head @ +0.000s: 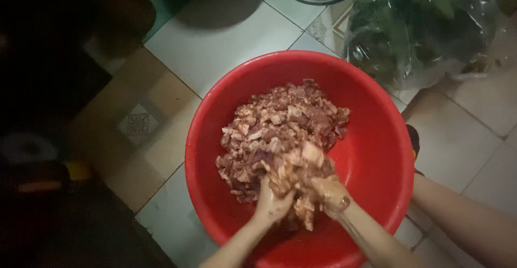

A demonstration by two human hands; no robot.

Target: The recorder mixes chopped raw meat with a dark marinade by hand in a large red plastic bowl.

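Both hands, the left hand (272, 203) and the right hand (331, 192), are closed around a clump of chopped meat (280, 133) at the near side of the pile. That pile is held in a red basin (371, 160) on the tiled floor (215, 36). A bag of greens (420, 26) is seen far right.

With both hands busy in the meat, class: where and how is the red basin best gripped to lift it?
Probably by the red basin's rolled rim, one hand on each opposite side, fingers hooked under the lip from outside. It is wide, round, handle-free and loaded with chopped meat.
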